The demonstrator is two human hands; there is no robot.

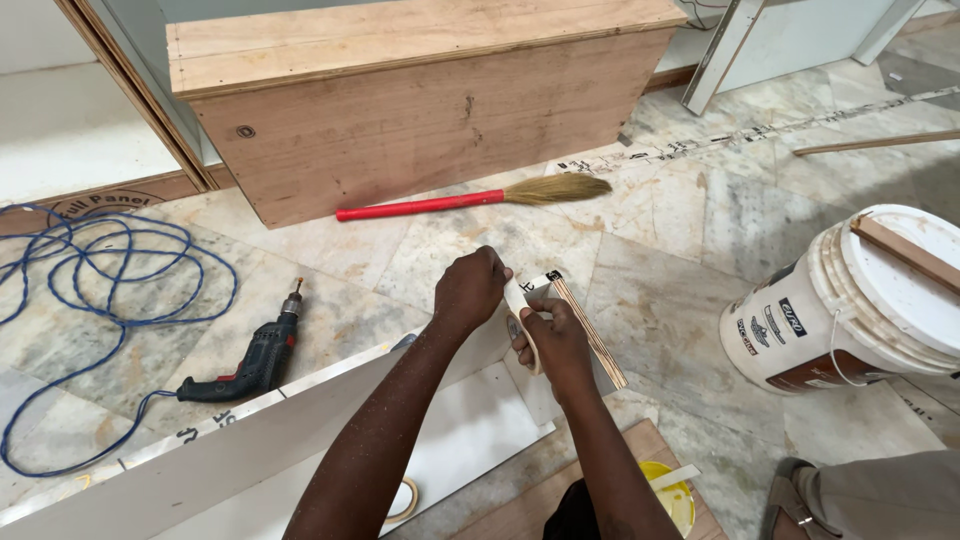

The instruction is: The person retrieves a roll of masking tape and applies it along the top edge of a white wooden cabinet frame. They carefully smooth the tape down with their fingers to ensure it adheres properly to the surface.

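My left hand (468,290) is closed on the free end of a strip of beige masking tape at the corner of a white laminated board (250,440). My right hand (556,338) grips the masking tape roll (524,335) just beside it, next to the board's exposed plywood edge (592,335). Both hands meet at that upper corner, and the tape runs between them.
A corded drill (250,362) with coiled blue cable (90,270) lies left. A red-handled broom (480,198) rests before a plywood box (420,100). A white bucket (850,310) stands right; a yellow cup (670,495) and second tape roll (405,500) sit near me.
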